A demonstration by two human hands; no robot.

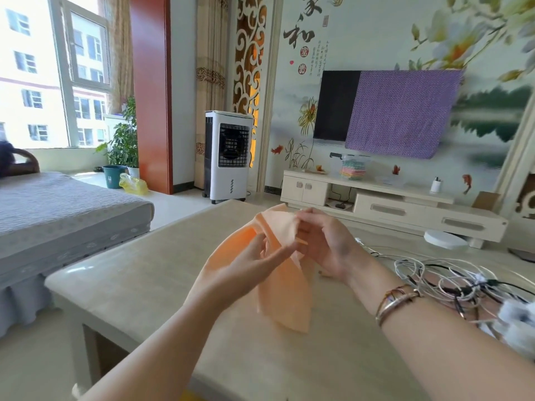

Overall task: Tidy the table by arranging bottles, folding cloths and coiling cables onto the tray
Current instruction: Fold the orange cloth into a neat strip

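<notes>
Two hands, left hand (254,261) and right hand (324,241), pinch orange cloth (285,287) between them.

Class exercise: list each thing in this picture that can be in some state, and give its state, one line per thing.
orange cloth: held up over the table, hanging loose, not yet folded flat
left hand: fingers pinch the cloth
right hand: fingers pinch the cloth's upper edge
cables: tangled in a loose heap on the table, not coiled
television: screen dark, partly draped with a purple cover
</notes>
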